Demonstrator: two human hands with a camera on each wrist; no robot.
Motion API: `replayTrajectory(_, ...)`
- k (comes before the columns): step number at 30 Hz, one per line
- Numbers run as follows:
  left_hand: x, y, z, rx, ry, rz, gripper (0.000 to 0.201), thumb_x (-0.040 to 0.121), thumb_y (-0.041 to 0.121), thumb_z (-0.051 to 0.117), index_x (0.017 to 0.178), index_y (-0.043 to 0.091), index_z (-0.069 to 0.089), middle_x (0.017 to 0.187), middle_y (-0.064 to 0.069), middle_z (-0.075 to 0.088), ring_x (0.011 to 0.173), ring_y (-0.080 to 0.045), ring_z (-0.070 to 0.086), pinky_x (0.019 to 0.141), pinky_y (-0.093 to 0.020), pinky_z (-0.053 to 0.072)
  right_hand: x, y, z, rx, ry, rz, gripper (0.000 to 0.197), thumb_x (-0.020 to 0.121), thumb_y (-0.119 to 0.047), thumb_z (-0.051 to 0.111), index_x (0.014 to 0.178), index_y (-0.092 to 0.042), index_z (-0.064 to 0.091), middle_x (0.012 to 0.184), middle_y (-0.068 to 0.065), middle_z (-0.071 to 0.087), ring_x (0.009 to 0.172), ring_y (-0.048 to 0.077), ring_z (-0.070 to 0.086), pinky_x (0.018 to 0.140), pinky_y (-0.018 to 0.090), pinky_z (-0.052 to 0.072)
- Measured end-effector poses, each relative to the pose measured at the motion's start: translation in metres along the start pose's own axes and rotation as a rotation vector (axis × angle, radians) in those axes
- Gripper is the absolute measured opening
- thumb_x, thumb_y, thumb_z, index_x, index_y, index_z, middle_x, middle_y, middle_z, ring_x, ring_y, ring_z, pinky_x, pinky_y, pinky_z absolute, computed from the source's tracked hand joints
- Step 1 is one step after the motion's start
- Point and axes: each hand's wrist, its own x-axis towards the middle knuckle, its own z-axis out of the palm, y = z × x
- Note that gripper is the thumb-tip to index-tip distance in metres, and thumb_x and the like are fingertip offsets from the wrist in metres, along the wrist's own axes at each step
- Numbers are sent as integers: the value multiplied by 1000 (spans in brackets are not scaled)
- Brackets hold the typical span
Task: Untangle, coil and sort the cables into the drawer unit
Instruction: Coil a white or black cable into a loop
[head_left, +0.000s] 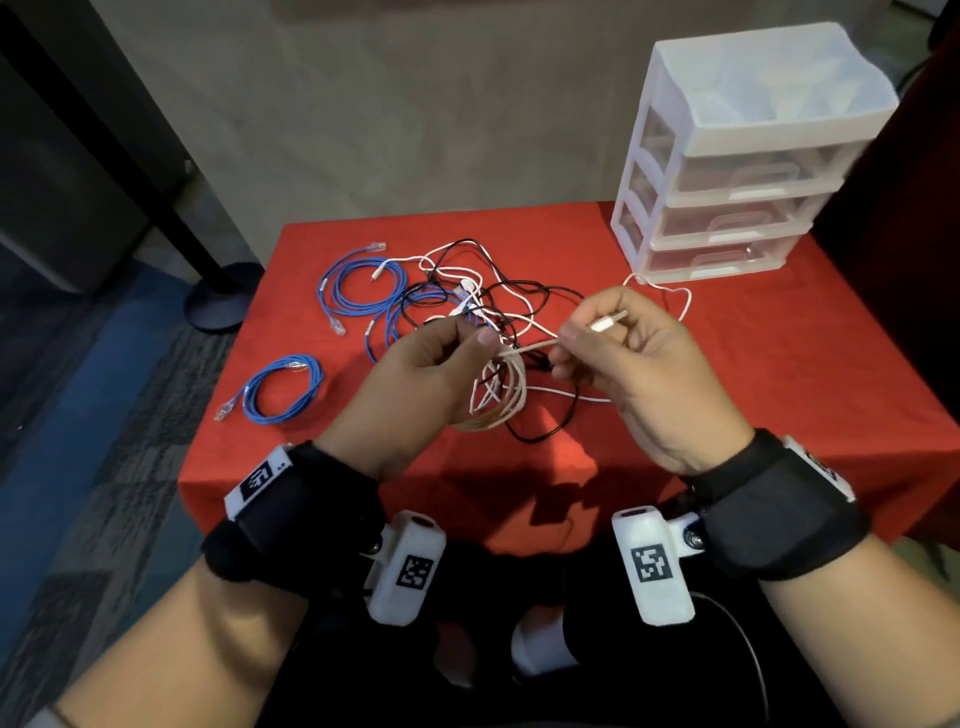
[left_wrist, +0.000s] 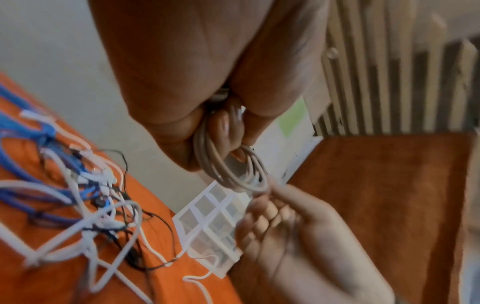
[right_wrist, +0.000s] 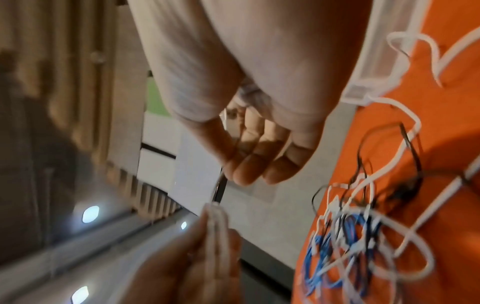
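Held a beige coil (head_left: 496, 395) in L hand (head_left: 415, 374), fingers and thumb curled round the loops, above the front middle of the red cloth (head_left: 779, 374). Pinched the coil's free tail near its plug (head_left: 609, 322) in R hand (head_left: 631, 364), thumb and forefinger closed on it, plug sticking up past the fingers. Tail ran short and taut between the two hands. Same grip seen in L wrist view: loops (left_wrist: 233, 170) wrapped through the fingers, R hand (left_wrist: 298, 226) just below.

Writing: none legible on cables or drawers. Black-and-white square code tags on the wrist units (head_left: 649, 564), plus small chars on the L band tag, too small to read.

Tangle (head_left: 467, 301) of black, white and blue leads lay mid-cloth, just behind the hands. Blue coil (head_left: 280, 387) lay apart near the L front edge; another blue loop (head_left: 358, 283) sat at the tangle's L side. Drawer unit (head_left: 743, 156) stood at the far R corner, three clear drawers pushed in, open tray on top; white lead (head_left: 670, 296) looped right at its foot.

Room: bare cloth on the R half between hands and R edge, also a strip along the front edge. Cloth hung over front and L edges. Pole base (head_left: 223, 301) on floor off the far L corner.
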Motion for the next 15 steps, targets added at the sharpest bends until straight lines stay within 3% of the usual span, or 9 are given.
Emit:
replayTrajectory(2,0,6,0,-206,8,-67,29,107,19,48,78,15,47,55,9,29,44,-4,21,42,-19,23,1,2,-3,-232,-12,-68,10,89,-8,75,86,-11,66,78,26,63,71,24,55,69,34,45)
replayTrajectory(3,0,8,1,-290,-7,-88,29,107,18,46,78,16,44,56,9,26,44,-4,19,41,-18,22,1,4,-4,-341,-17,-108,11,88,-10,78,84,-12,68,80,25,64,71,22,53,69,35,42)
replayTrajectory(6,-1,11,9,-430,-17,-112,32,108,19,43,76,20,41,59,8,22,43,-3,16,39,-17,22,3,10,2,-560,30,-212,9,85,-16,80,83,-17,71,78,-1,67,75,9,57,70,30,43)
replayTrajectory(8,0,11,18,-467,13,-86,34,109,20,42,75,21,42,60,7,21,44,-4,16,40,-18,23,4,15,10,-624,50,-256,6,85,-14,77,86,-19,74,82,-5,68,77,7,57,71,28,43)
replayTrajectory(11,0,11,28,-441,93,-26,29,109,22,43,80,19,45,60,3,20,43,-5,17,42,-19,22,-3,16,20,-326,-19,-141,11,93,-12,63,96,-7,73,88,14,72,78,12,58,71,28,47)
replayTrajectory(13,0,14,30,-400,138,-3,22,109,23,44,91,11,49,55,4,26,40,-3,23,41,-18,26,-8,13,22,-129,-37,-50,23,95,-20,56,100,-3,71,90,15,69,82,18,59,70,29,47)
replayTrajectory(15,-3,18,33,-366,152,21,16,109,19,42,104,5,48,48,11,41,37,0,35,40,-15,34,-11,11,23,-114,-56,-45,16,97,-20,62,98,-5,69,88,9,67,81,17,58,70,29,46)
